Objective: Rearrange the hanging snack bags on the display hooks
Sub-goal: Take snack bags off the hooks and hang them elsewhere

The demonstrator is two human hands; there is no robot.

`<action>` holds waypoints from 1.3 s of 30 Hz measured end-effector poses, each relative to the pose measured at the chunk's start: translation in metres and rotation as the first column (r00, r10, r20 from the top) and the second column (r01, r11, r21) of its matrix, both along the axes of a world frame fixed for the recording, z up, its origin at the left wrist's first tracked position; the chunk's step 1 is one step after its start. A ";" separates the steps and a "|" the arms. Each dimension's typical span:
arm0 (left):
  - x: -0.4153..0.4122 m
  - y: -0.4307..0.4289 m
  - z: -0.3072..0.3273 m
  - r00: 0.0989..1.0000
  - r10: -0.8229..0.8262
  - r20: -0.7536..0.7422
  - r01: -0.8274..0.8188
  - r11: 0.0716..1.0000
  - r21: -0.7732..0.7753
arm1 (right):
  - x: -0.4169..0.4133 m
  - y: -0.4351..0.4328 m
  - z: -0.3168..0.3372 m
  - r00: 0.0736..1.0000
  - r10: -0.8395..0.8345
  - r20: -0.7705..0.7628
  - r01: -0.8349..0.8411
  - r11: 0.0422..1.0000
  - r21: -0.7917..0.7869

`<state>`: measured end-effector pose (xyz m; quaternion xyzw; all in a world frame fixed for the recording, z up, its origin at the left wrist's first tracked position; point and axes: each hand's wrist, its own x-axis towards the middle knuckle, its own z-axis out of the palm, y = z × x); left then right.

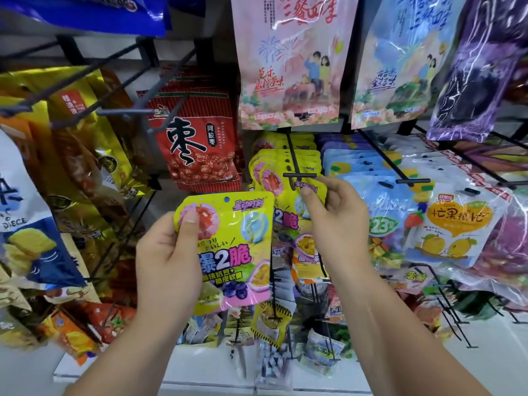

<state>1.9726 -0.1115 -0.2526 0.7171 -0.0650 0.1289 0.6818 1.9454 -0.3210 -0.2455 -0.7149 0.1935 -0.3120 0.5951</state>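
The loose yellow bag (234, 247) sits just left of the frame's centre, clear of any hook. Its long axis is roughly upright and tipped a little to the right, and its printed face is towards the camera. Its hang hole (227, 199) is at the top edge. That hole lies down and to the left of the crossbar (300, 175) that ends the hook (294, 155), and the two are apart, not touching. The left hand (168, 252) grips this bag by its left side, with the thumb laid over the upper left corner and the other fingers (188, 221) curled behind the pack. Just right of it, the front hung bag (287, 221) dangles beneath the crossbar. The right hand (337, 218) pinches its top edge between thumb and forefinger, right under the bar. The right hand is therefore the nearer one to the hook, while the left hand carries the bag that would go on. The hook's rod runs from the upper middle of the frame down towards the viewer, through the row of yellow bags (285, 158) stacked behind. Judging from this, the hole has to travel up and rightward to meet the bar's end. The bag must then slide back along the rod, probably once the right hand moves the front bag. Blue bags (383, 207) crowd the next hook to the right, and a red bag (197, 144) hangs to the upper left.
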 end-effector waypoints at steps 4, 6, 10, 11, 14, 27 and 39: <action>-0.007 -0.015 0.006 0.992 -0.118 -0.034 0.117 0.993 -0.031 | -0.036 0.011 0.016 0.995 0.067 0.079 -0.072 0.996 0.053; -0.009 -0.023 0.006 0.987 -0.158 -0.041 0.157 0.987 -0.028 | -0.049 0.014 0.018 0.988 0.046 0.146 -0.053 0.998 0.042; -0.009 -0.042 0.008 0.980 -0.194 -0.051 0.193 0.981 -0.030 | -0.056 0.012 0.017 0.993 0.036 0.110 -0.040 0.999 0.030; -0.007 -0.046 0.007 0.978 -0.200 -0.054 0.199 0.980 -0.030 | -0.054 0.011 0.015 0.997 0.042 0.062 -0.045 0.998 0.049; 0.000 -0.057 0.005 0.975 -0.208 -0.081 0.205 0.978 -0.041 | -0.045 0.008 0.005 0.996 0.064 -0.057 -0.060 0.995 0.074; 0.010 -0.077 0.003 0.969 -0.215 -0.121 0.213 0.977 -0.034 | -0.031 -0.003 0.007 0.999 -0.048 -0.022 0.048 0.998 0.041; 0.027 -0.085 -0.002 0.970 -0.213 -0.120 0.211 0.977 -0.026 | -0.030 -0.003 0.002 0.982 -0.179 0.062 0.188 0.954 -0.234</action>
